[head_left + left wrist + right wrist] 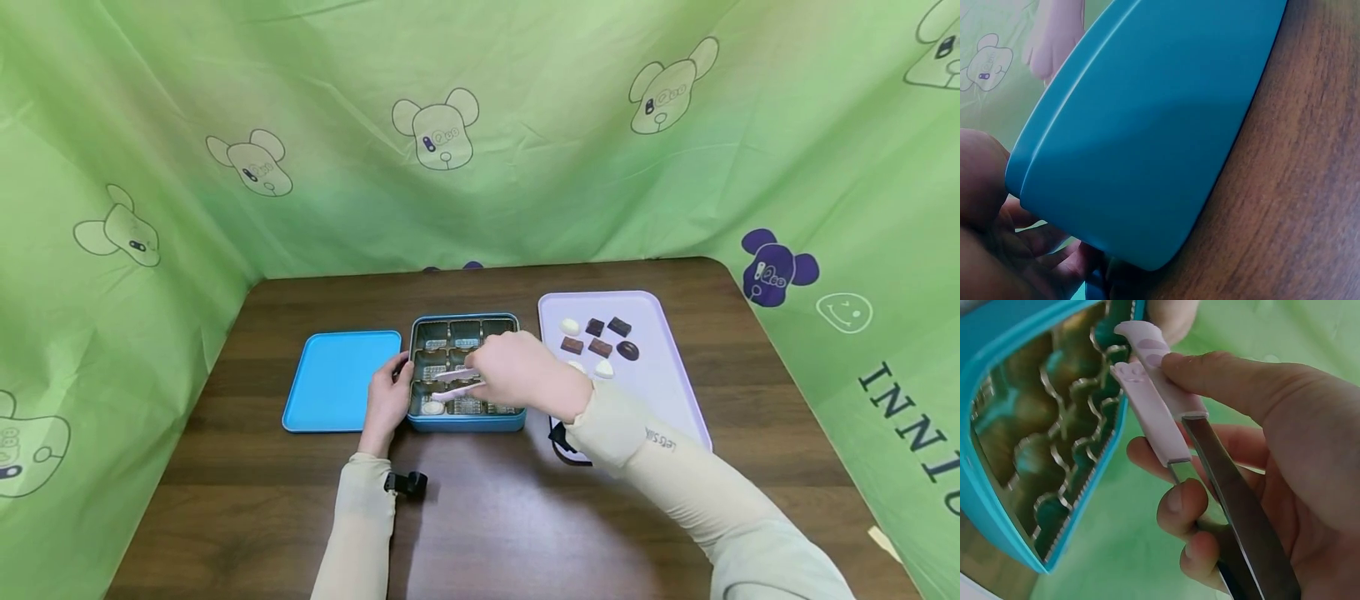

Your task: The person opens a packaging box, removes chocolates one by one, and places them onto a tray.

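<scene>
My right hand point(517, 367) grips small metal tongs point(1229, 487) with pink paw-shaped tips, held over the front left of a blue tin box point(468, 424). The tips stand apart, with nothing between them in the right wrist view. A white chocolate piece point(432, 407) lies in the box's front left compartment, just below the tips. My left hand point(387, 400) holds the box at its left side, thumb near the rim, and the other fingers lie along the outer wall in the left wrist view. Part of the compartment insert is hidden under my right hand.
A blue lid point(341, 382) lies flat left of the box. On the right is a lilac tray point(660, 400) with several dark and white chocolates point(600, 347) toward its back; my right forearm crosses its front part. Green printed cloth point(525, 208) hangs behind the wooden table point(480, 517).
</scene>
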Motion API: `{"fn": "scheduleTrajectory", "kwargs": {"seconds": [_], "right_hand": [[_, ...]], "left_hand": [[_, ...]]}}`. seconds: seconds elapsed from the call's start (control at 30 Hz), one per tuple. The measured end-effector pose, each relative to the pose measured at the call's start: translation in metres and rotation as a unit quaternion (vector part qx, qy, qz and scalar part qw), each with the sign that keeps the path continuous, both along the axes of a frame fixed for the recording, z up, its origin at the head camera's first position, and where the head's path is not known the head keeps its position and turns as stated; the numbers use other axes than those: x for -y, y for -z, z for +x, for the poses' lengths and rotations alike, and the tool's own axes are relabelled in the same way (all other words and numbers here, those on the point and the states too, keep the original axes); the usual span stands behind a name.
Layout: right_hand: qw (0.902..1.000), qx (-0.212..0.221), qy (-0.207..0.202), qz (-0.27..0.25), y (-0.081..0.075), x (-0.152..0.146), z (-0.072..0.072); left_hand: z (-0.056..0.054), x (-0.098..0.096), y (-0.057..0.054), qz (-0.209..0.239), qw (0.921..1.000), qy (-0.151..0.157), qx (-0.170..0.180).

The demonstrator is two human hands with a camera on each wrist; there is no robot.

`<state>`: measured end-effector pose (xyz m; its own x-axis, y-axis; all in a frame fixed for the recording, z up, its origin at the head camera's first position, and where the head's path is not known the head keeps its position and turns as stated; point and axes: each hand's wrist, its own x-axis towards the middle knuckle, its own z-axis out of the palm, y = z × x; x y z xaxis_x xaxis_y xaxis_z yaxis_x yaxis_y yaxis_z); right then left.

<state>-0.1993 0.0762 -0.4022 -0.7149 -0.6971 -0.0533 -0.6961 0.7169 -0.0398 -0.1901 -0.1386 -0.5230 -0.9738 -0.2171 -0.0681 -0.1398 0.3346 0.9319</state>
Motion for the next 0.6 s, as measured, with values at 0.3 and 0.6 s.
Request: {"fn": "scheduleTrajectory", "kwargs": {"seconds": [0.3, 0.6], "right_hand": [[0.9995, -0.007, -0.026, 0.016, 0.007, 0.014, 0.003], [0.9981, -0.024, -0.017, 0.054, 0.0, 0.038, 0.01]], "left_hand": [[0.0, 0.0, 0.0, 0.007, 1.0, 0.002, 0.004], [-0.001, 0.0, 0.0, 0.009, 0.9999, -0.004, 0.009]]}}
